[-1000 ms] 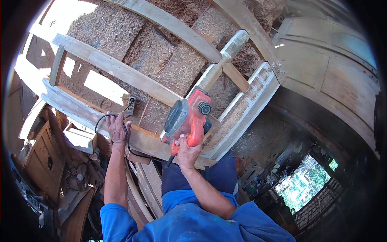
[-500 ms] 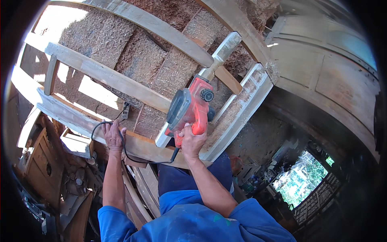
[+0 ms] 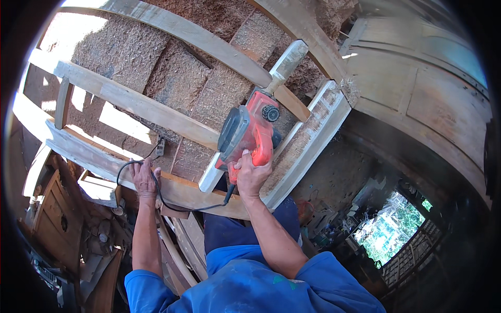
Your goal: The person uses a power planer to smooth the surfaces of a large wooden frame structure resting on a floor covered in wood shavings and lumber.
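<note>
Wooden frame (image 3: 135,103) above shavings-strewn ground (image 3: 122,52); dim room (image 3: 331,180), perhaps window (image 3: 389,229) right.

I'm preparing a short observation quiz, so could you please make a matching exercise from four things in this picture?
1. Right hand
2. Left hand
3. Power cord
4. Shirt

A. Blue
B. Over the curved wooden rail
C. Black
D. Holding the red planer

Pairs: 1-D; 2-B; 3-C; 4-A

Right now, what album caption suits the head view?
Right hand holds red electric planer on wooden bar; left hand touches its cord.
</note>
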A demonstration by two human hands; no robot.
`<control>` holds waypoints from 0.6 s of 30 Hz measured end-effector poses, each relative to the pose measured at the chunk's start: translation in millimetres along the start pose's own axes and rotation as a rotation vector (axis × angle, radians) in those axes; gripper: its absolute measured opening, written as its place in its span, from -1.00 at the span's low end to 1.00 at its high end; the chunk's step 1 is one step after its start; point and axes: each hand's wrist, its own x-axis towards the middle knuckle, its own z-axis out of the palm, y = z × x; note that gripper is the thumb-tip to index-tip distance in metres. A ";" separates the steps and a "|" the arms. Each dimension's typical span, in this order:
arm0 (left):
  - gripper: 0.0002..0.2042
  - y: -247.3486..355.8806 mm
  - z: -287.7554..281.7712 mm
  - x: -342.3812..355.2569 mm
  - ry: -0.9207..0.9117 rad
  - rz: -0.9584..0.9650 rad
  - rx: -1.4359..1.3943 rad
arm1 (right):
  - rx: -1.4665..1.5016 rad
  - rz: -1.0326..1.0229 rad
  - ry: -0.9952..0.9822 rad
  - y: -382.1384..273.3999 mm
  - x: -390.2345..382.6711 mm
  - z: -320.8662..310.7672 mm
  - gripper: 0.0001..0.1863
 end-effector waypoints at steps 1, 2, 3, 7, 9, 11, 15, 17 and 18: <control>-0.35 -0.6 0.0 0.9 0.013 0.000 0.005 | 0.023 0.014 -0.001 -3.9 0.1 0.8 -0.50; -0.38 -2.2 1.5 -1.3 0.026 0.001 0.009 | 0.046 0.028 -0.001 -7.1 -2.5 1.1 -0.49; -0.41 -2.8 2.1 -2.5 0.040 0.002 0.012 | 0.069 0.041 -0.001 -10.3 -4.8 1.7 -0.48; -0.43 -2.0 1.5 -4.4 0.009 -0.011 0.044 | 0.101 0.045 0.096 -19.2 -7.9 7.2 -0.70; -0.44 -1.1 0.7 -3.9 -0.029 -0.032 0.027 | 0.058 0.016 0.083 -21.9 -5.2 6.7 -0.69; -0.44 -4.7 0.6 -4.8 0.010 -0.010 0.049 | 0.070 0.015 0.087 -18.5 -6.9 7.8 -0.69; -0.45 -0.9 -2.1 -3.9 -0.009 -0.007 0.038 | 0.100 0.022 0.074 -14.3 -8.0 5.1 -0.68; -0.45 2.7 -5.2 -1.1 -0.041 -0.015 0.019 | 0.109 0.003 0.077 -16.0 -6.0 1.7 -0.67; -0.45 2.9 -4.3 2.2 -0.057 -0.018 0.009 | 0.113 -0.006 0.080 -15.9 -4.3 0.7 -0.66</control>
